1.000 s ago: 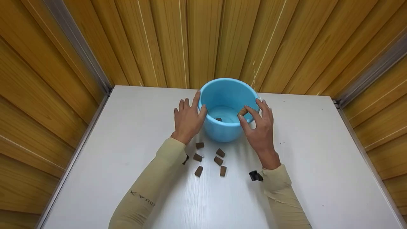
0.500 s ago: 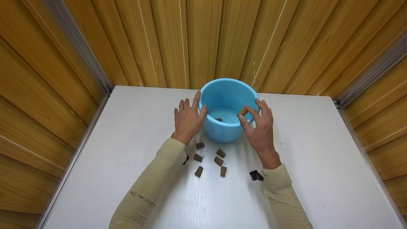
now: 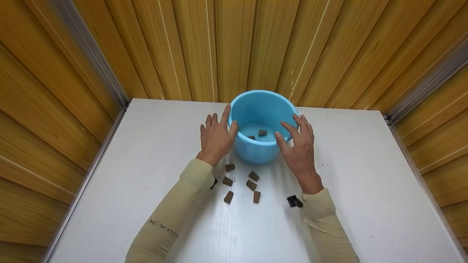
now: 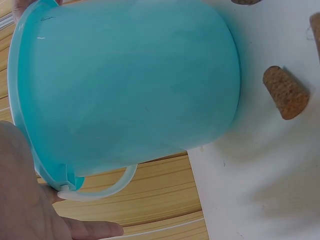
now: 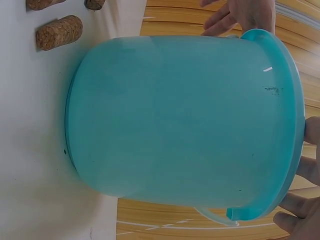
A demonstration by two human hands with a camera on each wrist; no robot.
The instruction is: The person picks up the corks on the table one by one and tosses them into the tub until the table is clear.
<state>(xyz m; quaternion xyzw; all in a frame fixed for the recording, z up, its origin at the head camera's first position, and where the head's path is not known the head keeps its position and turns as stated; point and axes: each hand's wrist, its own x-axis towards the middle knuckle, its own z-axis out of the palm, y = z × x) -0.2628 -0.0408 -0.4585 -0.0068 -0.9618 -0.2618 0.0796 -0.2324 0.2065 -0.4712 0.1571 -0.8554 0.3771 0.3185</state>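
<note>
A light blue bucket [image 3: 256, 152] stands upright on the white table, its white handle [image 4: 107, 191] hanging on the far side in the left wrist view. My left hand [image 3: 216, 138] rests at the left of its rim, fingers spread and fairly straight. At the right rim, my right hand [image 3: 300, 146] has thumb and forefinger parted over the opening, with nothing between them. One cork stopper [image 3: 262, 133] lies on the bucket's floor; another cork [image 3: 251, 137] is partly hidden behind the front rim. Several tapered corks [image 3: 257, 197] lie on the table in front.
Wood-look panels [image 3: 234, 47] rise behind the table [image 3: 164, 128] and on both sides, with grey metal strips at the corners. The bucket stands near the table's back edge. A black camera mount [image 3: 293, 201] shows at the right wrist.
The right thumb and forefinger have let go of the cork they pinched, and it now lies inside the bucket. The left hand and the bucket have stayed in place.
</note>
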